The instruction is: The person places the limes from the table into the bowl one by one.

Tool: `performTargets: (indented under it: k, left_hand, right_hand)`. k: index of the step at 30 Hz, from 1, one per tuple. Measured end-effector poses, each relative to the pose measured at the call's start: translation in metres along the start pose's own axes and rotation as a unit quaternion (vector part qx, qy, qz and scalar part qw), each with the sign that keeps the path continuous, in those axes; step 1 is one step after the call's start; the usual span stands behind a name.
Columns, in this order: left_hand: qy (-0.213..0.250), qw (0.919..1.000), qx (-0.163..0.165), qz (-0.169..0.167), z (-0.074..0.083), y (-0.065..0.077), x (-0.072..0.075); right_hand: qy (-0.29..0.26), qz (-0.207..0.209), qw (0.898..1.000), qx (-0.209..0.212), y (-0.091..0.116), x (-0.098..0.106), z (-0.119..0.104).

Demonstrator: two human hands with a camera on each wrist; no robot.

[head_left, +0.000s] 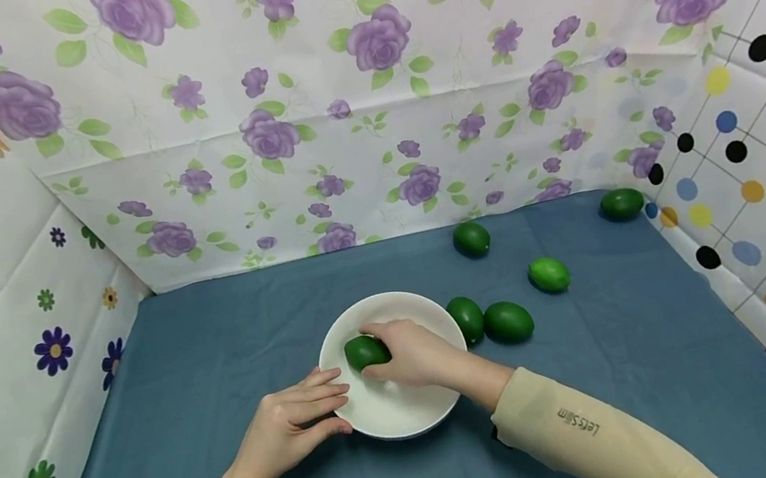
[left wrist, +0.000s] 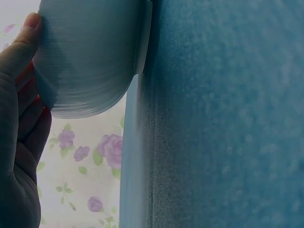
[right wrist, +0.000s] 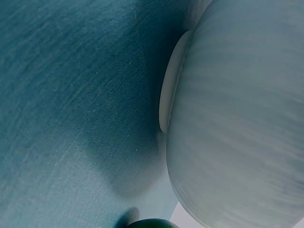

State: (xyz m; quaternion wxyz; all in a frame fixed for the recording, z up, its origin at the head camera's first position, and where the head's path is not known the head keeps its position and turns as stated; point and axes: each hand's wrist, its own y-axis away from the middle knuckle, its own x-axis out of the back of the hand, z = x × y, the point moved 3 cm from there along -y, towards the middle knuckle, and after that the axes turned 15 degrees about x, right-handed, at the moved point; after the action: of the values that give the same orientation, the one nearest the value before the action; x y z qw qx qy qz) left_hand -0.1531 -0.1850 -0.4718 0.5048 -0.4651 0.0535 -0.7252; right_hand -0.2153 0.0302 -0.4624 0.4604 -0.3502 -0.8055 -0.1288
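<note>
Just beyond my left hand (head_left: 289,428), inside the white bowl (head_left: 393,415), my right hand (head_left: 412,348) has its thumb and fingers curled round a dark green lime (head_left: 366,352). My hands are apart: the left one lies at the rim on its own side, fingers nearly straight, touching the bowl and, I judge, steadying it against any slide on the blue counter (head_left: 233,340). To do this well, I would hold the lime round its middle, just firmly enough that its smooth skin cannot slip. I should move it slowly and loosen gently when letting go, since a rounded fruit is likely to roll; whether it touches the bowl's floor is hidden from me. My right wrist passes over the rim, so I should carry it high and not lean there, or the bowl may tip. Light pressure from the left is enough; too much could push the bowl into the two limes (head_left: 508,322) just beyond my right wrist. Three more limes (head_left: 549,275) lie farther out past that hand
</note>
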Motion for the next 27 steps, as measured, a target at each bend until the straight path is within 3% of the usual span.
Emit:
performTargets:
  k: [27]
  left_hand:
    - [-0.001, 1.0000, -0.002, 0.003, -0.0013, 0.0013, -0.0011]
  right_hand:
    - [0.006, -0.005, 1.000, 0.002, 0.0053, -0.0004, -0.0014]
